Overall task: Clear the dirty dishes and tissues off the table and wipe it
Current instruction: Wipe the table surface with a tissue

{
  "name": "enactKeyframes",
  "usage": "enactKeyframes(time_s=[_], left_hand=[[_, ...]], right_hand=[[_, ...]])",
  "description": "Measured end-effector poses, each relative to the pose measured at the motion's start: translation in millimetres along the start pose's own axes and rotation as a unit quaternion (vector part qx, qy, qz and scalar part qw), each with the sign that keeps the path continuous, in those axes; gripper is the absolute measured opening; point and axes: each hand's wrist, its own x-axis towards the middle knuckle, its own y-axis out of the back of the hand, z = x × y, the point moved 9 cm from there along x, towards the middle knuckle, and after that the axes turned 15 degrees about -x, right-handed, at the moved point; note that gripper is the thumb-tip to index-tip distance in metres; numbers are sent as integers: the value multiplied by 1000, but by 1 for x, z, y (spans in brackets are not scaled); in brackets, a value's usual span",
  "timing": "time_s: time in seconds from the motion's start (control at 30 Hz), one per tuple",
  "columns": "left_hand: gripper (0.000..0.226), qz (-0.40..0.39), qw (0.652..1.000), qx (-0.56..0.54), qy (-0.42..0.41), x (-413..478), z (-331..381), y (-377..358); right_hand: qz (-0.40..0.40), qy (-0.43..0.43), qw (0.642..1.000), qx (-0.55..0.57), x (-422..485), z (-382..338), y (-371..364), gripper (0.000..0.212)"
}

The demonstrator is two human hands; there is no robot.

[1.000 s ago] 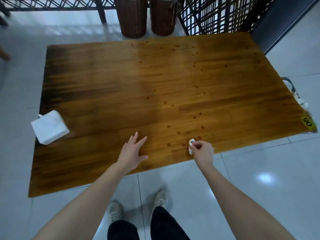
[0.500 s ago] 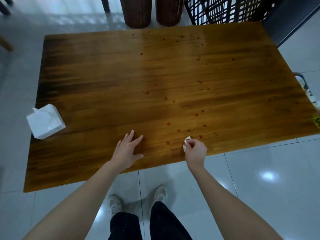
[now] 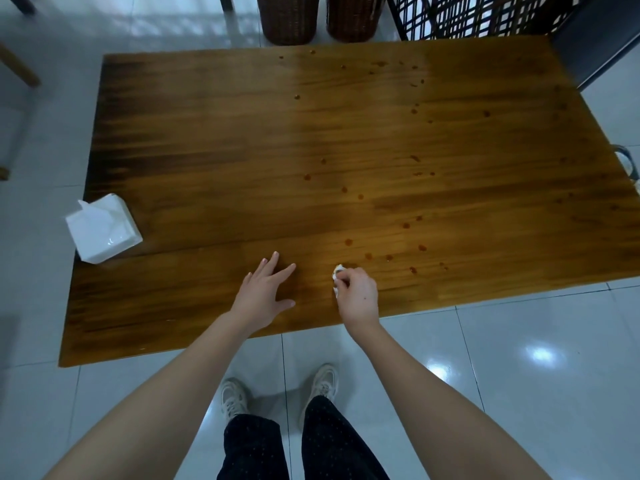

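Wipe step. R hand (image 3: 356,296) at near edge of brown wooden counter (image 3: 225,150), grip clamped on small crumpled white tissue (image 3: 337,271); L hand (image 3: 263,296) flat on counter, fingers (image 3: 270,265) apart. Next, prob.: press wad over brown spots (image 3: 348,242) toward counter centre. White tissue pack (image 3: 102,232) overhangs counter's L edge. Two wicker baskets (image 3: 289,19) beyond far edge, glossy tile floor (image 3: 519,341).

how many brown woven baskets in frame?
2. Both stand on the floor beyond the far edge of the wooden table, side by side: left basket, right basket. Tops are cropped; more could sit out of frame.
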Motion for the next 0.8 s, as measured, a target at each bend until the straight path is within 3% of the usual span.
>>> enactKeyframes(time_s=[0.17,0.57,0.67,0.8], left_hand=[[78,0,1000,2,3,2,-3,-2],[75,-5,999,-7,33,3,0,-1],[75,-1,999,0,42,3,1,0],[75,13,999,-1,47,3,6,1]], right_hand=[[-11,24,999,-41,4,9,6,20],[104,-196,975,16,25,161,99,17],[96,-187,977,20,29,154,94,14],[33,-92,995,-1,32,100,60,18]])
